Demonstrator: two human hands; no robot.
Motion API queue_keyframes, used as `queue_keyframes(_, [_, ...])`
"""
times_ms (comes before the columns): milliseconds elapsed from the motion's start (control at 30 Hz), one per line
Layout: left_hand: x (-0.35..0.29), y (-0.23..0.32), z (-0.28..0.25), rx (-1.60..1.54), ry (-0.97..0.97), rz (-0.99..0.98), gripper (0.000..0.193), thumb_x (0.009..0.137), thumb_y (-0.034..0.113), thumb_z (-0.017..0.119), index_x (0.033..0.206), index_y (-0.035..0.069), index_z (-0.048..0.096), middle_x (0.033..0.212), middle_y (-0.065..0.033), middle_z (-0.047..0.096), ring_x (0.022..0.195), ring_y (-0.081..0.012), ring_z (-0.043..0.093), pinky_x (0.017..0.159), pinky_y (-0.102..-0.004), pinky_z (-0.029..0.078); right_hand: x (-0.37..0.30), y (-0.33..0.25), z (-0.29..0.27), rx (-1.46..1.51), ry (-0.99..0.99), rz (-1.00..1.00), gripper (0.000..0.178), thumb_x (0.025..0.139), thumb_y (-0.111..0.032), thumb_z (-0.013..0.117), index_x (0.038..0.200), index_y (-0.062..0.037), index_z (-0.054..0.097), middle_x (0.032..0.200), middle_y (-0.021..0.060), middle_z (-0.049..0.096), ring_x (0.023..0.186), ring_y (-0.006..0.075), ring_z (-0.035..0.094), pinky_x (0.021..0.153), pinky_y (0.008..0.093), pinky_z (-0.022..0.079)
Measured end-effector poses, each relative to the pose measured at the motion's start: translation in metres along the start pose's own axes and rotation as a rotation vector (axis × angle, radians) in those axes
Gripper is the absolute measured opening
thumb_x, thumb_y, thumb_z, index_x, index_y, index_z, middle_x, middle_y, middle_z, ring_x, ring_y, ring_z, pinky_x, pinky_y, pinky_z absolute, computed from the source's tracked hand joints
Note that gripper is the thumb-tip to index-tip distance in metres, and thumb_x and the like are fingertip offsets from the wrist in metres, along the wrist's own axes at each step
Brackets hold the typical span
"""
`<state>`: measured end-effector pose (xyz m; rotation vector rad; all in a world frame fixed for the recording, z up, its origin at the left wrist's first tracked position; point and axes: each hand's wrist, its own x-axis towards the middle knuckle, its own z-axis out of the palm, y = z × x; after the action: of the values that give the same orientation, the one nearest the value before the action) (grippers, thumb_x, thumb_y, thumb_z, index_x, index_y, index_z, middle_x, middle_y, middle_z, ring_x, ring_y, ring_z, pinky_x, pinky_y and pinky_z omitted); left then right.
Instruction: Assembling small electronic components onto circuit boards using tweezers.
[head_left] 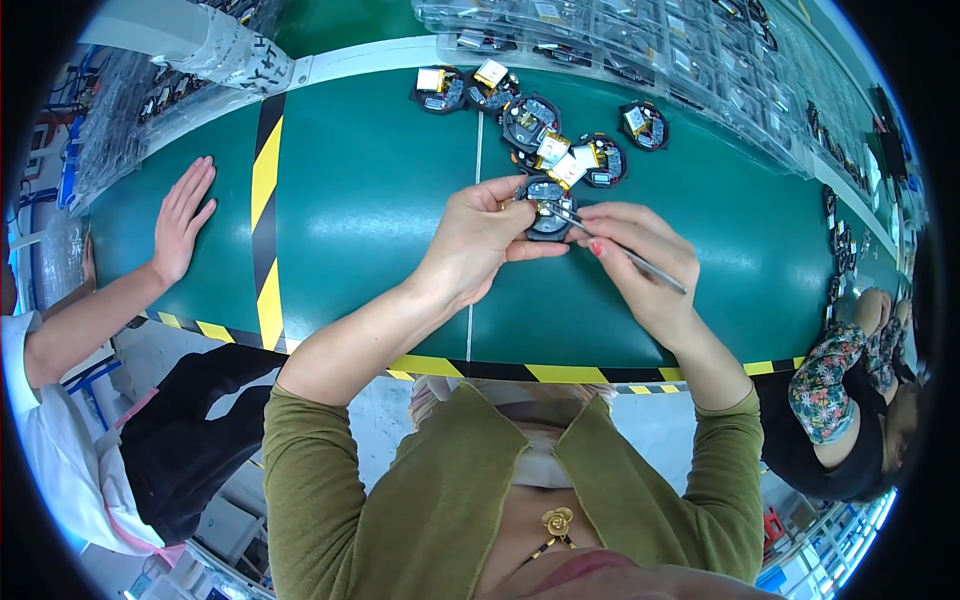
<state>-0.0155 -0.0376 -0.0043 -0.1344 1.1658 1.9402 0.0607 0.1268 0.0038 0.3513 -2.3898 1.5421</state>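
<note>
Over the green work mat, my left hand grips a round black watch-like housing with a small circuit board in it, thumb on its left rim. My right hand is closed around metal tweezers, whose tips reach onto the board near the housing's middle. Just beyond lies a cluster of similar round black units, several with white-and-yellow battery pouches on or beside them. Another such unit sits apart, farther right. What the tweezer tips touch is too small to make out.
Stacked clear plastic trays holding parts line the far side. Yellow-and-black tape crosses the mat on the left, where a co-worker's hand rests. At right, more black units lie near another person's floral sleeve. A white post stands far left.
</note>
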Motion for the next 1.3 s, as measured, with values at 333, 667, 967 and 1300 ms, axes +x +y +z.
queue_keyframes(333, [-0.002, 0.002, -0.001, -0.027, -0.081, -0.018, 0.025, 0.085, 0.000, 0.039, 0.108, -0.009, 0.046, 0.097, -0.0145, 0.055, 0.081, -0.0217, 0.061, 0.072, -0.0304, 0.054, 0.007, 0.007, -0.014, 0.830, 0.079, 0.595, 0.018, 0.082, -0.001, 0.051, 0.097, 0.0082, 0.057, 0.097, 0.0195, 0.055, 0.080, 0.0260, 0.061, 0.072, 0.0294, 0.051])
queue_keyframes(667, [0.000, -0.003, -0.002, -0.058, -0.054, 0.050, 0.026, 0.085, -0.001, 0.038, 0.109, -0.009, 0.044, 0.097, -0.0147, 0.055, 0.082, -0.0209, 0.060, 0.073, -0.0315, 0.054, 0.004, 0.004, -0.002, 0.726, 0.196, 0.533, 0.019, 0.081, 0.002, 0.052, 0.097, 0.0124, 0.054, 0.097, 0.0204, 0.055, 0.083, 0.0288, 0.060, 0.075, 0.0327, 0.052])
queue_keyframes(967, [0.000, -0.007, 0.000, -0.047, -0.043, 0.108, 0.027, 0.083, -0.004, 0.040, 0.109, -0.009, 0.045, 0.094, -0.0113, 0.055, 0.081, -0.0161, 0.059, 0.072, -0.0295, 0.055, 0.005, 0.006, -0.001, 0.933, 0.285, 0.699, 0.022, 0.081, -0.002, 0.053, 0.099, 0.0101, 0.054, 0.090, 0.0191, 0.058, 0.079, 0.0268, 0.061, 0.073, 0.0325, 0.052])
queue_keyframes(1300, [0.000, -0.005, 0.002, -0.024, -0.063, 0.082, 0.028, 0.083, -0.004, 0.039, 0.111, -0.010, 0.043, 0.096, -0.0127, 0.055, 0.083, -0.0167, 0.059, 0.074, -0.0283, 0.054, 0.004, 0.007, -0.003, 0.916, 0.295, 0.742, 0.022, 0.080, -0.002, 0.054, 0.099, 0.0095, 0.054, 0.090, 0.0187, 0.059, 0.076, 0.0256, 0.061, 0.070, 0.0303, 0.052])
